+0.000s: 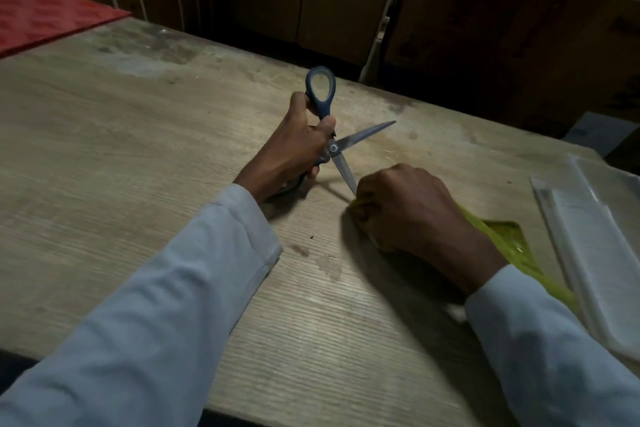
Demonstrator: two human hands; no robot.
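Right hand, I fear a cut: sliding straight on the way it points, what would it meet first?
Likely the lower blade of the blue-handled steel scissors that the left hand grips; its tip sits by the right hand's knuckles and yellow-green plastic packet, though depth is unclear.

The surface [138,166] was a pale wood-grain board, worn and stained, with a grey blotched patch [145,52] toward its far left. A red sheet [45,17] covered the far left corner. A yellow-green pouch [502,236] lay right of centre. A clear plastic tray [595,253] sat at the right edge, just beside the pouch. Small dark specks [312,237] lay near the centre.
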